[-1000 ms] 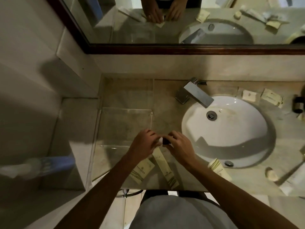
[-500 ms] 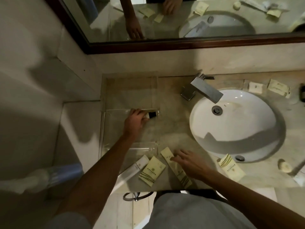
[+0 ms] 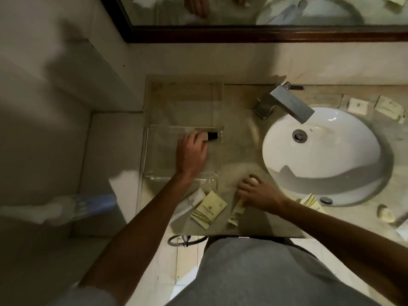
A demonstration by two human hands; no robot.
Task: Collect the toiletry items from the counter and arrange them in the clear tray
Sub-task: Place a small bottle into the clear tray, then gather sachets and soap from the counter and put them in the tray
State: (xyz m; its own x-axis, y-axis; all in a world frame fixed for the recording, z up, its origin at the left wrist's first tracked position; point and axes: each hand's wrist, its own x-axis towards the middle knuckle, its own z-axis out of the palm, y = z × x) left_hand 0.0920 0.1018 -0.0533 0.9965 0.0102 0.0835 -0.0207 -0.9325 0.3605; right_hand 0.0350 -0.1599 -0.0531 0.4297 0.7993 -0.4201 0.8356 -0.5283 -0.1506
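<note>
A clear tray (image 3: 152, 175) stands on the counter left of the sink. Inside it, at the far right corner, my left hand (image 3: 191, 154) holds a small bottle with a black cap (image 3: 212, 136) lying against the far wall. My right hand (image 3: 257, 193) rests over a long cream packet (image 3: 236, 210) on the counter in front of the tray, fingers curled on it. A cream sachet (image 3: 208, 208) and a white tube (image 3: 191, 200) lie beside it to the left.
White sink (image 3: 320, 151) with a steel tap (image 3: 289, 104) fills the right. More sachets (image 3: 358, 106) lie behind the basin, another packet (image 3: 312, 202) and a small soap (image 3: 385, 214) at its front. The counter edge runs just before my body. Mirror above.
My left hand stays in the tray with the bottle. My right hand has closed over the long packet on the counter, which now looks tilted and partly lifted.
</note>
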